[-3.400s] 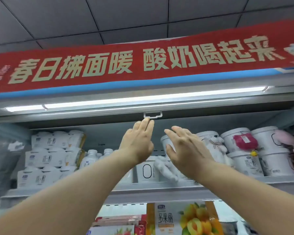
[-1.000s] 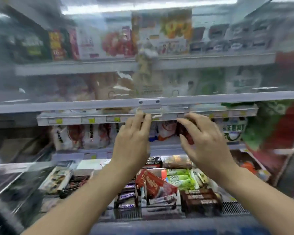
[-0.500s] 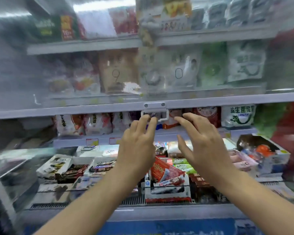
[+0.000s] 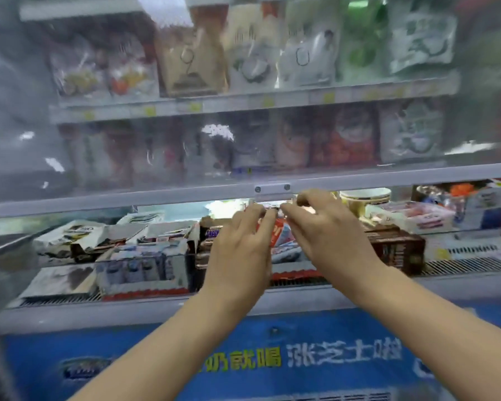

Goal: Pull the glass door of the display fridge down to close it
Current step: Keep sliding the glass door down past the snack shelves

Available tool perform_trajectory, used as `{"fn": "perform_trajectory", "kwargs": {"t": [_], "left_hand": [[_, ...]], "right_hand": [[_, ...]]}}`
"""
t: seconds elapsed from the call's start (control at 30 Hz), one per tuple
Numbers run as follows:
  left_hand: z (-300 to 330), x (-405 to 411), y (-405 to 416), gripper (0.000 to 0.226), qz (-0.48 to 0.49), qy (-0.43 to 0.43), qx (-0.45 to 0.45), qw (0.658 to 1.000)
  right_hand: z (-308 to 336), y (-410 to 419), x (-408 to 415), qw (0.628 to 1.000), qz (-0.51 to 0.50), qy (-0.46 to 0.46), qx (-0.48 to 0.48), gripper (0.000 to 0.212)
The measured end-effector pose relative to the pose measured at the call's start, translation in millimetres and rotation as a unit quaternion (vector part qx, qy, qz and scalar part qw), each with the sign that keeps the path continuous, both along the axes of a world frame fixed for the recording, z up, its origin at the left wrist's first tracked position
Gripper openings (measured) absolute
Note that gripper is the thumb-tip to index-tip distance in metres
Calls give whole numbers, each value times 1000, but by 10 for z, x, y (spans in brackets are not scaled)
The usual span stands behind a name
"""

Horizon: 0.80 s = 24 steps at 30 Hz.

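The fridge's clear pull-down door [image 4: 185,157] hangs over the upper shelves. Its grey bottom rail [image 4: 99,199] runs across the middle of the view. A small handle plate [image 4: 272,189] sits at the rail's centre. My left hand [image 4: 240,250] and my right hand [image 4: 324,233] are side by side just below the plate. Their fingertips curl onto the handle loop, which the fingers mostly hide. A gap stays open between the rail and the fridge's lower front edge [image 4: 156,308].
Behind the door, blurred pouches and bags fill two shelves [image 4: 243,102]. The bottom bay holds chocolate boxes [image 4: 394,250], snack cartons [image 4: 145,267] and a bowl [image 4: 365,195]. A blue panel with lettering [image 4: 301,354] covers the fridge base.
Both hands have drawn the door's rail down from the top of the fridge, past the shelves, to just above the bottom bay. My view has dropped with it.
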State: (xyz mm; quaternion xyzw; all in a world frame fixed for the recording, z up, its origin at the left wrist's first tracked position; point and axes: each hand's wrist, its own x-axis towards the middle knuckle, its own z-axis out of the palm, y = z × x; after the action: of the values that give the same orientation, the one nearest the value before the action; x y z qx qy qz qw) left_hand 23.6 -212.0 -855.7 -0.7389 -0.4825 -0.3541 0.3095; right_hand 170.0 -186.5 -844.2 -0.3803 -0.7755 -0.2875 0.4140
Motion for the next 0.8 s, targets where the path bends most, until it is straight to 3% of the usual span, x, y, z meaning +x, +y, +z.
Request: {"fn": "perform_trajectory", "kwargs": {"t": [0.07,0.23,0.4,0.8], "left_hand": [[-149,-39,57,47,-7,17,3,1000],[-405,-132,177,58,-15,45,-22,999],[-504,-117,237,40,-4,41,22,999],[-1574,-207,218,54,-22,54,-96,994]], "right_hand": [[-166,61,-21,1000,-25,-8,-13,5],[-421,144,-53,999,-47,-17,-21,12],[-611,170,-67,999,-42,-8,-14,12],[-1754,149,-33,998,-32,-12,-59,47]]}}
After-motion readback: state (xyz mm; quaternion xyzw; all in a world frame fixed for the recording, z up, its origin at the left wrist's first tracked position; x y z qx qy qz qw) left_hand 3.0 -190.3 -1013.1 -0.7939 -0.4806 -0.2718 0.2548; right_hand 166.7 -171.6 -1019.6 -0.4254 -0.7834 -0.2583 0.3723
